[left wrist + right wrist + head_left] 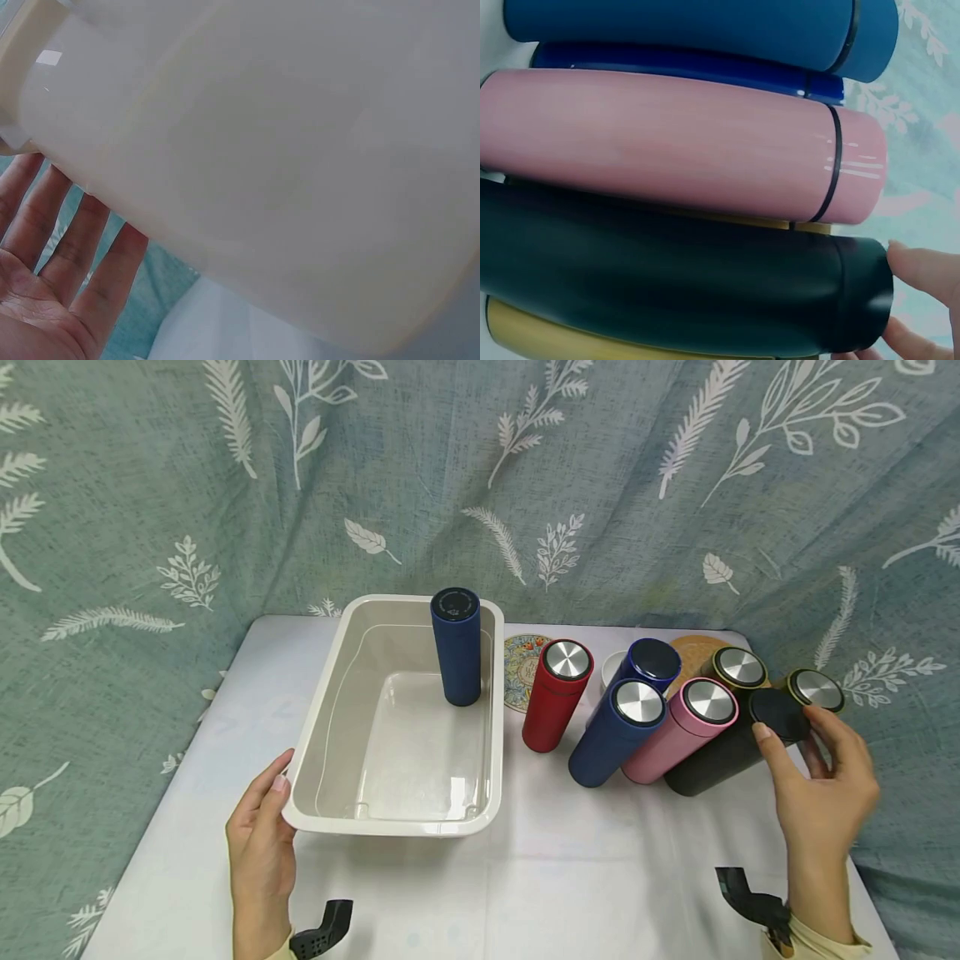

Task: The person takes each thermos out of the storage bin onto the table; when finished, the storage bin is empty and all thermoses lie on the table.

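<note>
At its front left corner, the cream plastic bin (pixel 397 828) meets my left hand (pixel 262 852), whose fingertips touch the rim. In the left wrist view the fingers (pixel 71 240) lie straight against the outer wall. My right hand (pixel 828 785) pinches the lid of a black bottle (pixel 712 760) between thumb and fingers; the bottle leans toward the right. Beside it lean a pink bottle (pixel 678 727) and a blue bottle (pixel 615 739) with a silver lid top. Inside the bin, at its back right, stands a dark blue bottle (pixel 457 652).
A red bottle (pixel 553 702) stands just right of the bin. Behind the front bottles are a blue one with a dark top (pixel 654 662) and two with yellowish rims, (pixel 738 667) partly hidden. A patterned round mat (pixel 519 668) lies near the back edge, before a leaf-print curtain (pixel 435 485).
</note>
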`<move>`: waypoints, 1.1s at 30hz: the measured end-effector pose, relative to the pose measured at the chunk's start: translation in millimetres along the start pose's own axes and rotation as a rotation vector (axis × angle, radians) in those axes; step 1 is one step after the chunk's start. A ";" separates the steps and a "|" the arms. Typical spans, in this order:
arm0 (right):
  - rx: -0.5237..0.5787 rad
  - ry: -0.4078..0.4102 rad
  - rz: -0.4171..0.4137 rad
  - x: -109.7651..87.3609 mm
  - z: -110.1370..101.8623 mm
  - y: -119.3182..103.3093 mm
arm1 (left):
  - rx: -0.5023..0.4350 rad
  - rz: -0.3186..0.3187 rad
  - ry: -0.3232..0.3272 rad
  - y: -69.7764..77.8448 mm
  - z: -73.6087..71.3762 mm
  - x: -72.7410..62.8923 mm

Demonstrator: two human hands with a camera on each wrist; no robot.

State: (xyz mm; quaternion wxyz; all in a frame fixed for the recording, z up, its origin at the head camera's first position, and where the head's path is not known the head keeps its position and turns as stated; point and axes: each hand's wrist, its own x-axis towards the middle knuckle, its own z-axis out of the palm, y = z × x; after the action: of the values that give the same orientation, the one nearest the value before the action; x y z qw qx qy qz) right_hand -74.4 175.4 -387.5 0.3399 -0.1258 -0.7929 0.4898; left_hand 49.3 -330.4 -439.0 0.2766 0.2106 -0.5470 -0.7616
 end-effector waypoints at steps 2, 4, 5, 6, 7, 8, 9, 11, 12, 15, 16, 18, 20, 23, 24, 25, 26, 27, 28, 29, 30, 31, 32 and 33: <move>0.000 0.007 -0.003 -0.1 -0.8 -3.0 | 0.001 0.000 0.000 -0.1 -0.1 -0.1; 0.005 0.016 -0.007 -0.2 -1.5 -5.5 | 0.003 0.001 -0.002 -0.1 -0.3 0.0; 0.005 0.019 -0.007 -0.3 -1.8 -6.6 | 0.002 0.001 -0.003 -0.1 -0.3 0.0; 0.006 0.022 -0.007 -0.3 -2.2 -7.6 | 0.002 0.001 -0.004 0.0 -0.4 0.1; 0.004 0.023 -0.007 -0.5 -2.6 -8.5 | 0.001 0.001 -0.006 -0.1 -0.5 0.2; 0.006 0.024 -0.006 -0.5 -2.8 -9.4 | -0.003 0.000 -0.007 -0.1 -0.6 0.3; 0.004 0.025 -0.008 -0.5 -3.0 -10.5 | -0.007 0.000 -0.010 -0.1 -0.8 0.5; 0.012 0.022 -0.022 0.2 -3.3 -12.9 | -0.013 0.000 -0.015 -0.2 -1.1 0.6; 0.015 0.019 -0.032 0.6 -3.3 -14.3 | -0.017 0.000 -0.017 -0.2 -1.3 0.7; 0.032 0.010 -0.062 1.7 -2.5 -19.4 | -0.022 0.001 -0.022 -0.2 -1.6 0.8; 0.041 0.004 -0.068 2.0 -2.1 -21.3 | -0.022 0.001 -0.022 -0.2 -1.7 0.9; 0.057 -0.006 -0.064 1.7 -1.0 -25.4 | -0.020 0.001 -0.022 -0.1 -1.8 1.1; 0.075 -0.013 -0.058 1.4 0.3 -29.3 | -0.012 0.002 -0.024 0.0 -2.0 1.0; 0.101 -0.019 -0.051 1.2 2.2 -34.7 | -0.007 0.003 -0.025 -0.1 -2.3 1.1; 0.117 -0.020 -0.050 1.5 2.9 -36.2 | -0.008 0.002 -0.024 -0.1 -2.4 1.2; 0.129 -0.021 -0.051 1.7 3.7 -37.7 | -0.005 0.003 -0.023 -0.2 -2.6 1.1; 0.141 -0.024 -0.050 2.0 4.5 -39.0 | -0.010 0.000 -0.020 -0.3 -2.7 1.1; 0.156 -0.027 -0.047 2.3 5.5 -40.2 | -0.010 -0.001 -0.018 -0.4 -2.8 1.0; 0.169 -0.030 -0.047 2.8 6.5 -41.3 | -0.010 -0.003 -0.016 -0.5 -2.9 1.0; 0.180 -0.034 -0.048 3.1 7.6 -42.3 | -0.015 -0.006 -0.015 -0.6 -3.0 1.0; 0.191 -0.036 -0.048 3.5 8.8 -43.4 | -0.013 -0.006 -0.014 -0.7 -3.0 0.9; 0.195 -0.039 -0.049 3.7 10.0 -44.6 | -0.013 -0.005 -0.014 -0.8 -3.1 0.9; 0.205 -0.042 -0.051 4.1 11.5 -46.1 | -0.016 -0.003 -0.014 -0.8 -3.2 0.8; 0.215 -0.045 -0.054 4.4 13.2 -47.7 | -0.016 0.000 -0.015 -0.9 -3.3 0.7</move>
State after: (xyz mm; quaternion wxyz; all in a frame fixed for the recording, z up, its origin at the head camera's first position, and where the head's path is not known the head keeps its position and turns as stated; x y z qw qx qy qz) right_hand -80.0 145.3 -348.4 0.3464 -0.0562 -0.7463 0.5656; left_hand 50.6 -333.0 -440.9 0.2741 0.2025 -0.5431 -0.7674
